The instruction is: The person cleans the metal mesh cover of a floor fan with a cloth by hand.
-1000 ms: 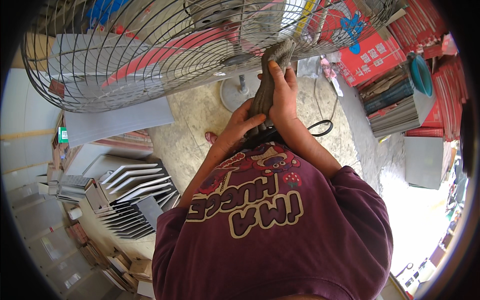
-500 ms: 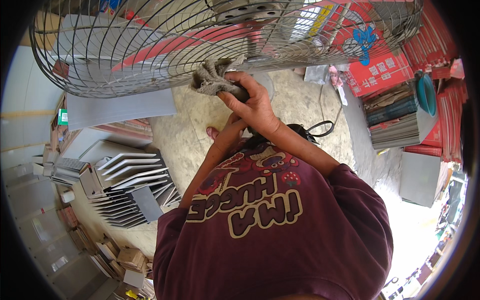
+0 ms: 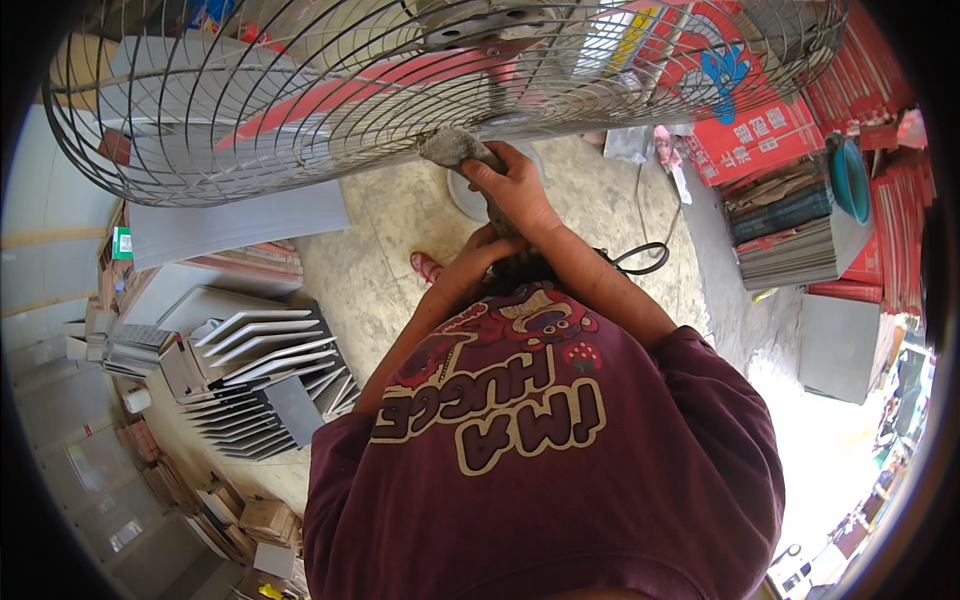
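Observation:
A large fan with a black wire guard [image 3: 300,165] and red blades [image 3: 360,85] spans the top of the view. My right hand [image 3: 515,190] is closed on a dirty grey rag [image 3: 450,147], whose bunched end lies against the lower front of the guard, near its centre. More grey cloth seems to hang below the right palm toward my left hand [image 3: 480,262]. That hand is close to my chest, just under the right wrist, with curled fingers; what they hold is hidden.
Grey sheets stand in a slotted rack [image 3: 265,385] at left. Stacked red cardboard [image 3: 760,140] and a teal basin [image 3: 850,185] are at right. A black strap loop [image 3: 645,260] juts out beside my right forearm. A round pale base [image 3: 470,195] stands on the floor below the fan.
The rag, spread in loose folds before, is now bunched narrower and sits slightly farther right. My left hand shows more below the right wrist. The guard's left side appears slightly lower.

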A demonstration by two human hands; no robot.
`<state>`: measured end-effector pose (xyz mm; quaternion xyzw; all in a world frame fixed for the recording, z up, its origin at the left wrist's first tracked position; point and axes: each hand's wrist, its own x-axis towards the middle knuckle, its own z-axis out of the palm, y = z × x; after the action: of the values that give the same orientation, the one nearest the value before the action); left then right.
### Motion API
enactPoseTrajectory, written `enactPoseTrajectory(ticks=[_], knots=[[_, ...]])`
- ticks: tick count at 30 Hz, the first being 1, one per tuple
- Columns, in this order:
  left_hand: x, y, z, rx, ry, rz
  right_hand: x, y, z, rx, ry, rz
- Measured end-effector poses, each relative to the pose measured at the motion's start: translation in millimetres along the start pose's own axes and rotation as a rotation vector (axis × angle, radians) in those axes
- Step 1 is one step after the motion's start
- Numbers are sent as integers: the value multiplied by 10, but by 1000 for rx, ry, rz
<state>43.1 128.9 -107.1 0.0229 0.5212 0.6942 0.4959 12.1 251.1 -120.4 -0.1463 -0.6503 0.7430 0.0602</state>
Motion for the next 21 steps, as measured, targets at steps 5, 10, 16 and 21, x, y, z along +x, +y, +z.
enactPoseTrajectory(ticks=[5, 10, 16, 21], knots=[[128, -88, 23, -22, -112, -40, 2, 79, -226, 268, 107, 131], [160, -68, 178, 11, -173, -39, -122, 15, -496, 422, 237, 269], [237, -121, 197, 113, -230, 7, -303, -174, -587, 614, 417, 176], [191, -126, 208, 94, -211, 114, -420, -399, -476, 632, 488, -38]])
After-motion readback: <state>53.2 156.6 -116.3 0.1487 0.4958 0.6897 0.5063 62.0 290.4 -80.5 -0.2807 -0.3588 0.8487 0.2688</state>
